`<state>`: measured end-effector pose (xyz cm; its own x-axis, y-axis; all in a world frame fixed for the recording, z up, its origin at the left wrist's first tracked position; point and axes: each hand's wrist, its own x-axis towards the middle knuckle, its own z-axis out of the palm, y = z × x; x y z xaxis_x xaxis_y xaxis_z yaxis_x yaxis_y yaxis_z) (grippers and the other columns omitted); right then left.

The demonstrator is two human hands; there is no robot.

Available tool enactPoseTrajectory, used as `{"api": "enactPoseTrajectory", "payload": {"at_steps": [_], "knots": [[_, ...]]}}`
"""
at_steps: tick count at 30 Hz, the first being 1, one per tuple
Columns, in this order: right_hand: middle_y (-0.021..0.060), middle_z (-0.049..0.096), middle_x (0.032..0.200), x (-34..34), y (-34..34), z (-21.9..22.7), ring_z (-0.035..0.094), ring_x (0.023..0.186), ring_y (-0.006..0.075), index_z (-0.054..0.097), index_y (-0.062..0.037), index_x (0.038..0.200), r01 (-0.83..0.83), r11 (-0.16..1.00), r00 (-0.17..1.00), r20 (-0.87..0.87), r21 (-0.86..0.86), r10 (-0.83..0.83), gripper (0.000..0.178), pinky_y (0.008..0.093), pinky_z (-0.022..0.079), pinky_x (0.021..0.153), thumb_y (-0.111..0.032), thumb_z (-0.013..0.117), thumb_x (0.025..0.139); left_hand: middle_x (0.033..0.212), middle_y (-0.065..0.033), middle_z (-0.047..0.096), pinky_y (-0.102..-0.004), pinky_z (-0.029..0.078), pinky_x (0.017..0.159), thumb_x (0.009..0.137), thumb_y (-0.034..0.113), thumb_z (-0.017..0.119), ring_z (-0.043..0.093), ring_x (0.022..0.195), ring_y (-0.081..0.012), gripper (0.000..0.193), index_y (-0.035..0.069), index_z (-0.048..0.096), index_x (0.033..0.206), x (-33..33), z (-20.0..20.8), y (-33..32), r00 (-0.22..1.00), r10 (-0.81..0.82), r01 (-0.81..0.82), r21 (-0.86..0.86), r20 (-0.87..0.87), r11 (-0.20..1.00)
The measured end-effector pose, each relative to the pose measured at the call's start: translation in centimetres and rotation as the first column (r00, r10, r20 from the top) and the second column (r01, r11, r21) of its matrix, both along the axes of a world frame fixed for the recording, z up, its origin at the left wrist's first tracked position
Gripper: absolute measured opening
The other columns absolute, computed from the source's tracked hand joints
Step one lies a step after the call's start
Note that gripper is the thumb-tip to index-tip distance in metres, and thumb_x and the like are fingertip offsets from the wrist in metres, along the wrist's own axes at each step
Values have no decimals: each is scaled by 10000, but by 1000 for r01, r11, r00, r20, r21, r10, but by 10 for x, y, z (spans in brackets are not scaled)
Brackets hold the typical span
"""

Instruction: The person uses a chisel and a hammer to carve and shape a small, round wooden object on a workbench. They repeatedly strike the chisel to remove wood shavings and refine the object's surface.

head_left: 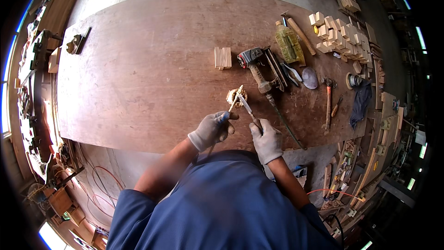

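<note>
Head view: the thin pale stick (235,101) is the thing in hand, its far end over a small round pale-and-brown thing (231,95) on the near-left side of the pneumatic nailer (259,69) (landmark). The blade of a narrow bladed tool (246,105) meets or crosses the stick near that end; contact cannot be confirmed. Whether the round thing is a crusted pot or a heap of scraps: cannot tell.

Left hand (212,129), gloved: fingers closed on the stick, well back from its tip. Probable reason: leaves the end free and the fingers away from the edge. Blue patch at the grip; glove or stick, unclear. Right hand (267,140), gloved: wrapped around the tool's handle, blade angled inward to the stick, likely for control at the tip. Both hands are nearer the body than the nailer.

Just left of the nailer: a small wooden block stack (223,58). The nailer lies on its side, hose (286,125) trailing toward the body, presumably so the line stays clear of the hands.

Right of the nailer: a purple oval disc (310,78), then an orange-handled hammer (329,106) and a dark cloth (361,104). Beyond it, to the right: a yellowish bottle (287,44), a wooden-handled hammer (301,36), many cut blocks (344,37). Tools seem grouped on the right for reach, leaving the surface (138,65) left of the nailer mostly open.
</note>
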<state>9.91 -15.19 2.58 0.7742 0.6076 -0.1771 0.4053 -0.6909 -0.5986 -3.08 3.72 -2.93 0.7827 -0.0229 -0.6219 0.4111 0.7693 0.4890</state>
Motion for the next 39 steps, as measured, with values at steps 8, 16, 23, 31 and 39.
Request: {"api": "enactPoseTrajectory", "payload": {"at_steps": [8,16,23,31,39], "knots": [[203,718,833,3,-6,-15,720,803,413,712,-65,1055,89,995,996,6,-52,-88,303,507,549,732,-359,712,986,741,-47,678,-251,411,456,1112,431,565,526,510,-92,477,34,666,1357,2,10,-4,992,-51,72,195,-112,978],[219,709,815,9,-7,-10,705,794,432,682,-34,904,92,979,978,-169,-179,-123,377,512,537,719,-402,714,979,790,-52,683,-258,416,448,1101,365,611,537,514,-88,406,40,680,1334,-1,11,-6,984,88,-29,348,-154,937],[223,699,806,11,-16,-14,696,761,426,674,-30,892,142,984,969,-189,-110,-160,371,511,529,703,-387,720,979,806,-32,691,-271,455,523,1085,277,645,522,579,-82,311,32,713,1265,0,5,-9,972,1,122,508,-235,853],[176,723,828,-2,-9,-10,719,798,414,675,-83,976,18,1000,998,-54,-10,-19,279,518,552,713,-360,707,994,859,-134,748,-396,567,782,1029,284,683,698,765,-235,301,50,743,1210,-1,-1,-10,944,-110,302,683,-310,665],[155,736,888,8,-18,-36,719,806,401,649,-106,1053,-130,991,971,200,-27,133,260,542,555,702,-351,703,986,965,-148,773,-485,595,791,1017,301,676,745,878,-353,320,122,736,1276,-6,18,-8,920,-164,373,925,-357,80]]}}
